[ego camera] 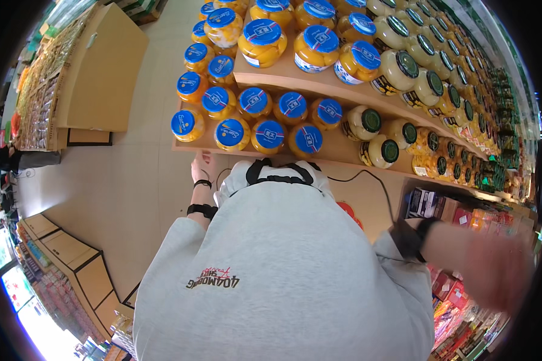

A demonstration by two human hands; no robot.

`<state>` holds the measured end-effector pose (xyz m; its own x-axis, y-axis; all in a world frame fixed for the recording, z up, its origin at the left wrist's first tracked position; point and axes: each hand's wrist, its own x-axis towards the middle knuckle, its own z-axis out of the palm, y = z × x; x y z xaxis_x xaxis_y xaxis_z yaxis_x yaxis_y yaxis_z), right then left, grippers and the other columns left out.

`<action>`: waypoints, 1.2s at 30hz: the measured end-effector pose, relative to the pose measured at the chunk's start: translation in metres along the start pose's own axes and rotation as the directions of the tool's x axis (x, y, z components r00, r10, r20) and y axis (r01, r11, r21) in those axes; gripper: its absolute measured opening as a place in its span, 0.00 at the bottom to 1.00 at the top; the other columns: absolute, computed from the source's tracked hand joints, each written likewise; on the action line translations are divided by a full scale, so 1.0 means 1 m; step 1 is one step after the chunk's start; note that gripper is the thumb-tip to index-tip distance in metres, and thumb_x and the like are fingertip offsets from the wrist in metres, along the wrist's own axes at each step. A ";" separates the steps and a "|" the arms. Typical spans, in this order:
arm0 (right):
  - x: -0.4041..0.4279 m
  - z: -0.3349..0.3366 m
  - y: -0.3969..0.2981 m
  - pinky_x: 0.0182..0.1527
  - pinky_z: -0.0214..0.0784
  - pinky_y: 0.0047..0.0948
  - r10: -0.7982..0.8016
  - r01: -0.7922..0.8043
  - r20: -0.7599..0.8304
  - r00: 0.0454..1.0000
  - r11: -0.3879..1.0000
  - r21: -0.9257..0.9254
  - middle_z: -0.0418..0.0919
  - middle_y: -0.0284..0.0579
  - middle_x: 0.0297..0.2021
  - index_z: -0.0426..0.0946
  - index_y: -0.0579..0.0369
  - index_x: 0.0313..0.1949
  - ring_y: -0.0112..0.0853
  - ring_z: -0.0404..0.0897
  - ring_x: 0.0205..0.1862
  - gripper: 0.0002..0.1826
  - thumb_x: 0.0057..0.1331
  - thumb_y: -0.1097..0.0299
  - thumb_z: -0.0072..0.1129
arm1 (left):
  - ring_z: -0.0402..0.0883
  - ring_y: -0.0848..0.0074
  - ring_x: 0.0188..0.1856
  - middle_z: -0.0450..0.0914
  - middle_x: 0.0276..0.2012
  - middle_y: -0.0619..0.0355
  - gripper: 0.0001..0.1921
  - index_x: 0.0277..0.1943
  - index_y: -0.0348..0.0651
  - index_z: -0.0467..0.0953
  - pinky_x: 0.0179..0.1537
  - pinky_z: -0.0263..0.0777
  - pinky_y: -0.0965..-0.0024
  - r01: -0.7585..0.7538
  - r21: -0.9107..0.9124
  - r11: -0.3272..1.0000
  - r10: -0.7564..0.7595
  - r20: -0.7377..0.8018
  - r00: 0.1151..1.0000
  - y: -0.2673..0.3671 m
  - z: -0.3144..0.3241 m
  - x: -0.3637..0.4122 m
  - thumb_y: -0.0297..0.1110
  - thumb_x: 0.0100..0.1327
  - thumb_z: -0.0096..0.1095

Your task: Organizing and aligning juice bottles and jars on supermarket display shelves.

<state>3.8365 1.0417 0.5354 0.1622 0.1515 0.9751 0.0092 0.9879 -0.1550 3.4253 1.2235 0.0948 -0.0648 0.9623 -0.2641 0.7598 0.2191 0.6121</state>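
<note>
My left hand [203, 165] is low by the left front corner of a wooden display shelf [329, 158], its fingers partly curled. Whether it touches the shelf edge cannot be told. Out to the right, my right hand [497, 266] is raised and blurred by motion, and its fingers cannot be made out. Nearest my left hand stands a glass jar of yellow fruit [187, 125] with a blue lid. More blue-lidded fruit jars [267, 136] fill the lower tier beside it. Dark-lidded jars of pale fruit [379, 151] stand farther right.
An upper tier [271, 74] carries more blue-lidded jars [316, 48] and dark-lidded jars [394, 72]. A black cable [366, 171] loops beside my body. Boxed goods [460, 216] are stacked at right. Wooden cabinets [72, 252] and a tan display stand [101, 76] are at left.
</note>
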 end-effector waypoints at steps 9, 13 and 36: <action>-0.246 0.051 0.201 0.36 0.70 0.30 0.915 -0.505 0.243 0.323 0.384 -0.773 0.77 0.45 0.34 0.71 0.55 0.39 0.37 0.77 0.33 0.09 0.57 0.75 0.52 | 0.72 0.60 0.52 0.66 0.53 0.47 0.42 0.61 0.45 0.58 0.47 0.72 0.60 -0.343 0.246 0.907 0.326 0.109 0.939 0.069 -0.025 0.017 0.49 0.43 0.70; -0.308 0.060 0.213 0.50 0.65 0.40 0.927 -0.370 0.362 0.096 0.370 -0.852 0.73 0.48 0.44 0.70 0.52 0.45 0.46 0.69 0.50 0.20 0.51 0.71 0.59 | 0.70 0.57 0.54 0.61 0.56 0.47 0.49 0.63 0.47 0.54 0.49 0.71 0.58 -0.309 0.458 0.833 0.210 0.255 0.944 0.100 -0.021 0.017 0.52 0.38 0.72; -0.367 0.087 0.236 0.50 0.62 0.41 0.868 0.128 0.456 -0.198 0.484 -0.866 0.62 0.52 0.55 0.62 0.35 0.59 0.48 0.66 0.52 0.39 0.46 0.64 0.68 | 0.79 0.59 0.40 0.67 0.49 0.47 0.36 0.50 0.42 0.67 0.39 0.76 0.63 -0.438 0.595 0.674 0.294 0.327 0.898 0.105 -0.009 0.032 0.48 0.38 0.76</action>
<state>3.6939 1.2217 0.1550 -0.4739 0.8427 -0.2556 0.8794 0.4681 -0.0872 3.4972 1.2787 0.1570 0.3771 0.8760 -0.3007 0.9254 -0.3693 0.0847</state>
